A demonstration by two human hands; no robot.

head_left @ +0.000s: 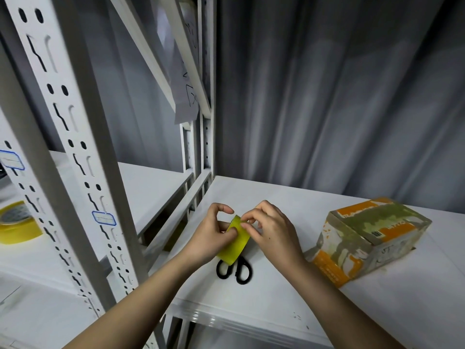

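A yellow-green roll of tape (235, 244) is held on edge above the white table (276, 303). My left hand (210, 235) grips the roll from the left, fingers curled around its rim and into its core. My right hand (270, 229) pinches at the roll's upper edge with thumb and forefinger, where the tape end lies. Black-handled scissors (235, 269) lie on the table just below the roll; their blades are hidden behind the roll and my hands.
A worn orange and green cardboard box (370, 238) sits on the table to the right. A white metal shelving rack (83, 172) stands at the left, with another yellow tape roll (17, 226) on its shelf. Grey curtains hang behind.
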